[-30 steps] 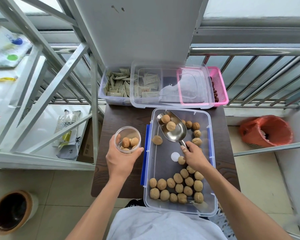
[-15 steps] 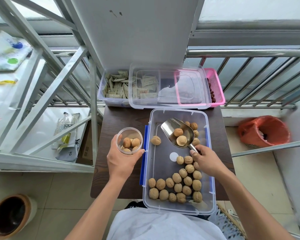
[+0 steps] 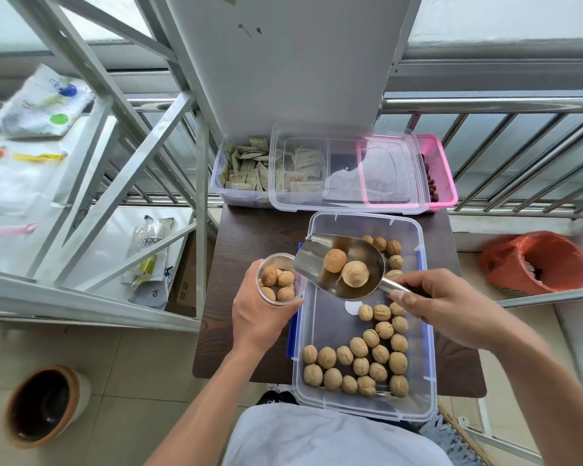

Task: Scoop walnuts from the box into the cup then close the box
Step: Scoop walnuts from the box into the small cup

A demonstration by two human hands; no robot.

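At frame centre the right hand (image 3: 438,306) is clamped on the handle of a metal scoop (image 3: 342,265). Its long axis runs from lower right to upper left, its open mouth meeting the rim of the clear cup (image 3: 276,279), which the left hand (image 3: 261,314) wraps. Two walnuts (image 3: 345,268) lie in the scoop. Below, the open box (image 3: 423,348) reaches the table's (image 3: 246,237) near edge; bare tabletop lies left of the cup.
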